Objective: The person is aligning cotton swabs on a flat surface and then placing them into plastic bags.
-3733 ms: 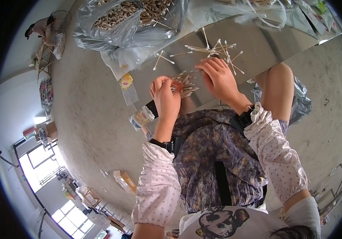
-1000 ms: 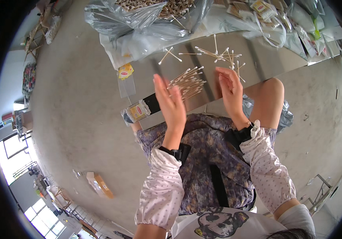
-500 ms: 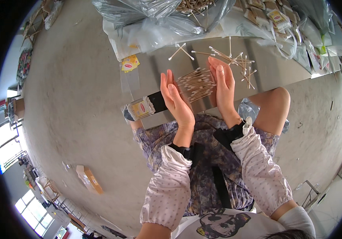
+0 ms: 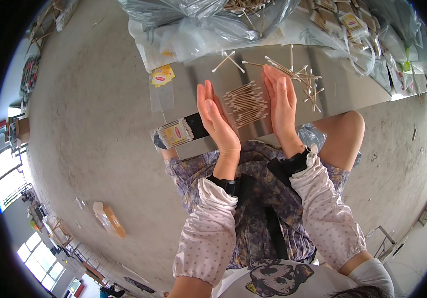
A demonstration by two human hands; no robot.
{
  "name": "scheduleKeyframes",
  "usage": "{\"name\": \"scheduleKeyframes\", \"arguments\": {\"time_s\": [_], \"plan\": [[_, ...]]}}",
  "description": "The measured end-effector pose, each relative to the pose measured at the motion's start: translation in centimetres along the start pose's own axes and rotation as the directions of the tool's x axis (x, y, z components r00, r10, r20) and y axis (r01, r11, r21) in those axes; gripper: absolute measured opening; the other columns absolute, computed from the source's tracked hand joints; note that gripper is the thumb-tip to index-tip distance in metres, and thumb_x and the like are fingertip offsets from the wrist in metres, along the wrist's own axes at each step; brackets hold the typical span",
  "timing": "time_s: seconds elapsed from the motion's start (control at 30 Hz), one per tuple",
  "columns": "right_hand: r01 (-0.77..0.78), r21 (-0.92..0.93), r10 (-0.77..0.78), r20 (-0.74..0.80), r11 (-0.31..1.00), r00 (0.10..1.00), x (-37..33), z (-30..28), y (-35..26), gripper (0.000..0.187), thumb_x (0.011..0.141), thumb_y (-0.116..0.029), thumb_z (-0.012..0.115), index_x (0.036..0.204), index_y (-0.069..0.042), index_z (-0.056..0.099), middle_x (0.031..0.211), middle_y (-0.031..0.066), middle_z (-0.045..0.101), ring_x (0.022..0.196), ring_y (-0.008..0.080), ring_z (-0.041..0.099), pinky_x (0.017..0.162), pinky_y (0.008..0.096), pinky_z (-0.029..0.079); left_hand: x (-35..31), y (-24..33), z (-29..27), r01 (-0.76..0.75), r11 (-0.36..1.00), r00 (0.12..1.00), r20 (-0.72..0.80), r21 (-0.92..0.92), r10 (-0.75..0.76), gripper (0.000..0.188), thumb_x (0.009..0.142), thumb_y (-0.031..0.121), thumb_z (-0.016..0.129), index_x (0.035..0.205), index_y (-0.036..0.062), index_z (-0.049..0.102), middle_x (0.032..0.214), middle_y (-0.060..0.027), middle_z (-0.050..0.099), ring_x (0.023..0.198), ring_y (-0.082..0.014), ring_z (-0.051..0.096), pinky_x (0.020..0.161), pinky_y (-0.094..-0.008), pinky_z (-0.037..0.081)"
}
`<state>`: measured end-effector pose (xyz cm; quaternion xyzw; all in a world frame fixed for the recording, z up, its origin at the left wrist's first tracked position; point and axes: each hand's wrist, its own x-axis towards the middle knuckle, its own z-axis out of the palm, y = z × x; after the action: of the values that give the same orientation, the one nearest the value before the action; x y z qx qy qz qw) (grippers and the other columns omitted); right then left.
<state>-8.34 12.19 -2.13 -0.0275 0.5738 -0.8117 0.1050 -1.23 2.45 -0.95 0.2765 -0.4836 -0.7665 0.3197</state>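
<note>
A flat bundle of cotton swabs (image 4: pixel 246 104) lies on the grey metal table (image 4: pixel 188 84), its sticks side by side. My left hand (image 4: pixel 217 116) stands on edge at the left ends of the swabs, fingers stretched out and a small gap between. On the other side my right hand (image 4: pixel 282 102) is held the same way, palm facing the swabs and fingers straight. Neither hand grips anything. Loose cotton swabs (image 4: pixel 307 82) lie crisscrossed just right of my right fingertips. A packet of swabs with a yellow label (image 4: pixel 175 133) rests on a black strip left of my left hand.
Yellow label cards (image 4: pixel 163 75) lie at the table's left edge, by a clear plastic sleeve (image 4: pixel 162 98). A few crossed swabs (image 4: pixel 229 62) are beyond the bundle. Grey plastic bags (image 4: pixel 208 22) with swabs line the far side. More packets (image 4: pixel 353 25) are piled far right.
My hands have moved slightly apart, the left one leftward, so more of the swab bundle's ends show. The bundle has stayed in place.
</note>
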Motion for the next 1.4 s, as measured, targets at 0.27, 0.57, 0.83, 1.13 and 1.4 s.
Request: {"name": "scheduleKeyframes", "arguments": {"time_s": [0.27, 0.57, 0.83, 1.13, 1.4], "plan": [[0.0, -0.001, 0.0, 0.019, 1.0, 1.0, 0.1, 0.8, 0.6, 0.045, 0.107, -0.034, 0.042, 0.132, 0.003, 0.052, 0.136, 0.0137, 0.056, 0.13, 0.0216, 0.05, 0.113, 0.0338, 0.035, -0.1, -0.8, 1.0, -0.004, 0.998, 0.999, 0.054, 0.07, 0.0, 0.065, 0.106, 0.042, 0.037, 0.152, -0.0032, 0.023, 0.154, -0.0195, 0.037, 0.144, -0.0271, 0.033, 0.119, -0.039, 0.024], [-0.04, -0.084, 0.053, 0.15, 0.996, 0.987, 2.2, -0.1, -0.1, 0.045, 0.108, -0.034, 0.04, 0.133, 0.002, 0.051, 0.132, 0.015, 0.058, 0.127, 0.0223, 0.053, 0.112, 0.035, 0.037, 1.9, -0.8, 0.5, 0.078, 0.996, 0.987, 0.146, -0.05, -0.07, 0.063, 0.106, 0.043, 0.039, 0.151, -0.0005, 0.03, 0.153, -0.0176, 0.038, 0.143, -0.0256, 0.035, 0.119, -0.0368, 0.024], [0.024, -0.297, 0.042, 0.214, 0.955, 0.976, 0.2, -0.9, -0.3, 0.038, 0.106, -0.029, 0.05, 0.127, 0.002, 0.056, 0.117, 0.0095, 0.063, 0.115, 0.0149, 0.055, 0.1, 0.0287, 0.041, 1.8, -0.9, -1.4, 0.092, 0.996, 0.958, 0.271, 0.0, -0.088, 0.057, 0.108, 0.038, 0.035, 0.148, -0.0025, 0.036, 0.148, -0.021, 0.043, 0.14, -0.0298, 0.039, 0.118, -0.0395, 0.029], [-0.006, 0.016, 0.005, 0.056, 1.0, 0.998, -2.3, -0.1, 0.5, 0.053, 0.108, -0.038, 0.036, 0.139, 0.004, 0.044, 0.146, 0.0169, 0.046, 0.14, 0.0263, 0.04, 0.119, 0.0393, 0.028, -1.5, -0.3, -0.3, 0.051, 0.999, 0.992, 0.117, 0.01, -0.052, 0.064, 0.106, 0.044, 0.04, 0.151, -0.0002, 0.028, 0.155, -0.0163, 0.037, 0.144, -0.0261, 0.034, 0.118, -0.0383, 0.027], [-0.012, 0.057, 0.013, -0.013, 0.998, 1.0, -1.8, -0.2, 0.1, 0.053, 0.108, -0.038, 0.035, 0.139, 0.004, 0.044, 0.146, 0.0168, 0.045, 0.14, 0.0264, 0.039, 0.119, 0.0396, 0.028, -1.1, 0.1, 0.0, 0.021, 0.999, 0.998, 0.058, 0.043, -0.023, 0.066, 0.106, 0.045, 0.033, 0.151, -0.0025, 0.025, 0.154, -0.0185, 0.037, 0.143, -0.0272, 0.034, 0.119, -0.0399, 0.027]]}}
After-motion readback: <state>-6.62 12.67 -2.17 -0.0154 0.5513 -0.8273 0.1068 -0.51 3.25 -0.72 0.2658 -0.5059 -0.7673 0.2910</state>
